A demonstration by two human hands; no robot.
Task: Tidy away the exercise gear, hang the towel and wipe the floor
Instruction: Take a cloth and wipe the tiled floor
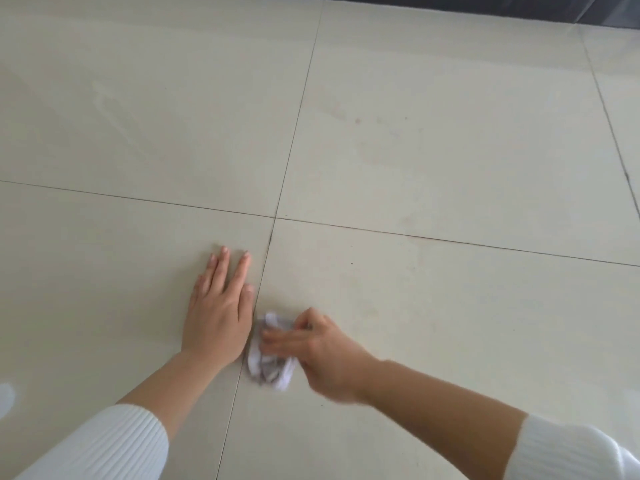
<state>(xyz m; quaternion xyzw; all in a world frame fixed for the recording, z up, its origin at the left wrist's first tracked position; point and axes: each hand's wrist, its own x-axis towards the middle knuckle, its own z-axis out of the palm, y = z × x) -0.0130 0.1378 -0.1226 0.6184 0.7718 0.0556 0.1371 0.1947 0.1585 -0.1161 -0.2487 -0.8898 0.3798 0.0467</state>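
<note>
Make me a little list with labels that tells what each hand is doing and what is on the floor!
left hand: flat on the floor, fingers straight, holding nothing
right hand: grips a crumpled cloth, blurred
cloth: whitish-grey, bunched, on the tile just right of the grout line
floor: pale glossy tiles with thin dark grout lines
marks: faint smudges on the far right tile
sleeves: white, ribbed, pushed up the forearms
top edge: a dark strip, too unclear to name

— What's underneath?
— A glossy floor of large cream tiles (415, 150), with thin dark grout lines (138, 199).
— And on it?
— A crumpled white-grey cloth (272, 370) beside a seam; the left hand (220, 306) flat alongside.
</note>
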